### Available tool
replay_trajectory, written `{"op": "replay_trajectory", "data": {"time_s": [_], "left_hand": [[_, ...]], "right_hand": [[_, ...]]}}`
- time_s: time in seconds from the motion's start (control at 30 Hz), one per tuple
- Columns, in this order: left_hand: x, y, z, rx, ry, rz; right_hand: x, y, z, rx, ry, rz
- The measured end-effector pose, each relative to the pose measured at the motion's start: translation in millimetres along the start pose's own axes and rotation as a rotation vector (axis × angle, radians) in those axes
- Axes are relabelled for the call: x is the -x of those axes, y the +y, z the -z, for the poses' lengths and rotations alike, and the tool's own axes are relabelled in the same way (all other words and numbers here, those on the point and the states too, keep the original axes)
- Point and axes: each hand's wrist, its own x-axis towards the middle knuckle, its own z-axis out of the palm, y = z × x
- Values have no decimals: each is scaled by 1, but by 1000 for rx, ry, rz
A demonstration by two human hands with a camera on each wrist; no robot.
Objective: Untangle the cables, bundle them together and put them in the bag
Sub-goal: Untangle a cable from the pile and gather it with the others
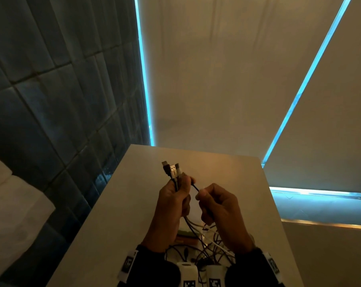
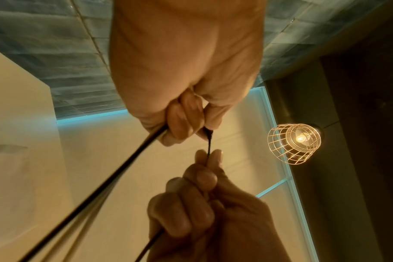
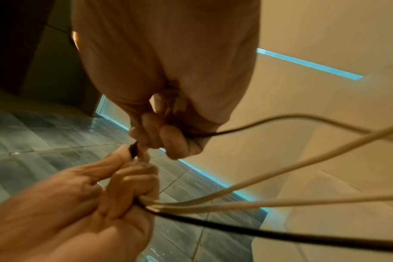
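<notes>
Cables (image 1: 198,243) lie tangled on a pale table (image 1: 248,204) near the person, several rising into the left hand (image 1: 171,204), which clenches them with their plugs (image 1: 172,169) sticking up. The right hand (image 1: 219,206), just beside it, pinches a thin black cable (image 1: 195,187) stretched between the two hands.

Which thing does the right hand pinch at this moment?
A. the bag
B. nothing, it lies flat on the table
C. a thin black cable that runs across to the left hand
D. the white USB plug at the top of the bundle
C: the right hand pinches the thin black cable, which runs to the left hand gripping the bundle of plugs.
</notes>
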Motion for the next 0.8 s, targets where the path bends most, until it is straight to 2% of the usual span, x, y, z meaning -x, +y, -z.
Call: {"op": "replay_trajectory", "data": {"time_s": [0.17,0.33,0.4,0.57,0.7,0.8], "left_hand": [[3,-2,-7,-102,-65,-19],[0,3,-3,-38,26,-3],[-2,4,0,14,48,7],[-6,5,6,91,77,14],[-7,6,9,251,41,32],[-8,8,12,260,41,39]], "right_hand": [[-2,-5,-2,33,-10,43],[0,0,1,102,-156,62],[0,6,3,222,-184,50],[-2,28,10,465,-155,2],[-3,46,10,521,-133,-37],[-2,57,9,535,-127,-37]]}}
